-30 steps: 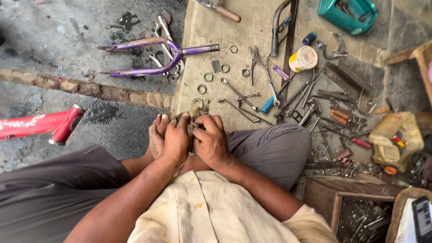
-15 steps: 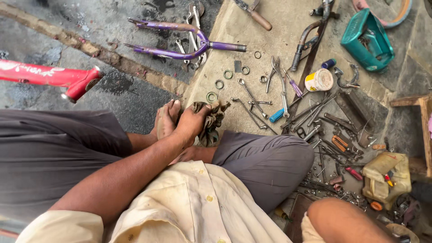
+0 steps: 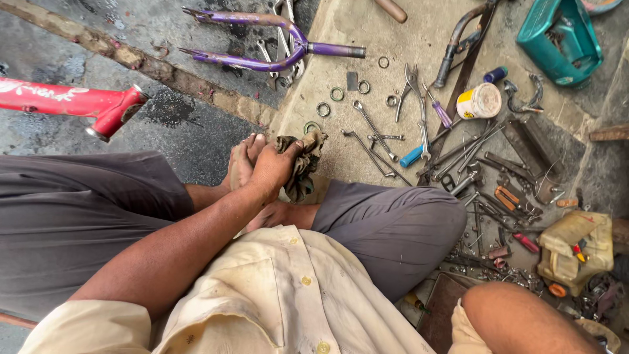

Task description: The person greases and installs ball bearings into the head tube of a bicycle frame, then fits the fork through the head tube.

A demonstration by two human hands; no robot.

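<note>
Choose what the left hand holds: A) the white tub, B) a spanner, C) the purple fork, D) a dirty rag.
D: the left hand grips a dirty rag above the foot, while the spanners, purple fork and white tub lie untouched on the ground.

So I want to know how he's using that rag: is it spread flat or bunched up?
Bunched up. The dark rag is crumpled into folds under the left hand, whose fingers grip its top; a loose end hangs toward the knee.
</note>
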